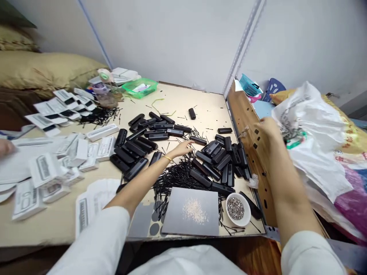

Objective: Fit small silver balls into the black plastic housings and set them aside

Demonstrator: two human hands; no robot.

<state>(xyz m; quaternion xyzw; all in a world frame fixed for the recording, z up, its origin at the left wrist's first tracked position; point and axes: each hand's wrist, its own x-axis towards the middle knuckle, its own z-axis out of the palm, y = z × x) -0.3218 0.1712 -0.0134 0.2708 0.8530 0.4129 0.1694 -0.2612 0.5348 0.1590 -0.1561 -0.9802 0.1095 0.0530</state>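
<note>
My left hand (182,149) reaches over the middle of the table, fingers stretched out beside a black oblong case (198,140). Whether the fingertips touch that case I cannot make out. Below this hand spreads a heap of thin black sticks (174,179), with more black oblong cases (216,152) piled to its right. My right hand (269,128) is raised over the board at the table's right side, close to a white plastic bag (306,110). Its fingers are blurred and partly hidden, so their grip does not show.
A white bowl (246,220) of small metal parts stands near the front edge, beside a grey sheet (177,225) bearing small pale pieces. Printed white boxes (46,168) cover the left side. Another person's hand (6,147) shows at far left. A green basket (140,91) sits behind.
</note>
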